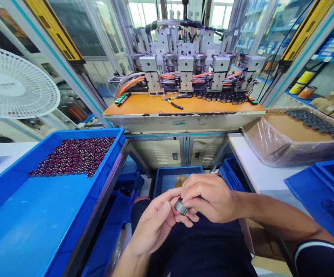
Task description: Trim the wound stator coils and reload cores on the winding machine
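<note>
Over my lap, my left hand point(152, 221) and my right hand point(210, 198) meet around one small dark ring-shaped part point(181, 207). The fingers of both hands pinch it, the left from below, the right from above. To my left a large blue tray point(17, 227) holds a flat patch of several small dark red-wound coils point(74, 156). Ahead stands a winding machine point(190, 57) with a row of dark rings point(221, 96) along the back of its orange worktop point(155, 105).
Pliers point(172, 102) lie on the orange worktop. A plastic-lined cardboard box point(288, 142) with dark rings sits at right, blue trays point(323, 188) beside it. A blue bin point(167, 179) stands on the floor ahead of my knees. A white fan point(14, 86) is at far left.
</note>
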